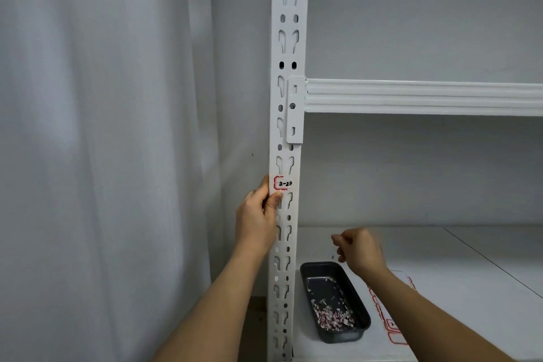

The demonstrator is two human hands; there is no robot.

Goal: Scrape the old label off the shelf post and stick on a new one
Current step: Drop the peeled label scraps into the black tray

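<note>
left hand [258, 214] grips post [286, 126] at mid-frame, thumb under red label [282, 184]; right hand [357, 248] fingers curled, contents unclear. press label flat, rub edges.

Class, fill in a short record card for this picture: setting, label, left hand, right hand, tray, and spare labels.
Setting: white slotted shelf post beside a grey curtain
Label: red-bordered label on the post, partly torn, handwriting unclear
Left hand: left hand grips the post just below the label
Right hand: right hand raised over the shelf board, fingers curled; whether it holds anything is unclear
Tray: dark tray holding paper scrapings
Spare labels: label sheet on the shelf, partly hidden by the forearm
</note>
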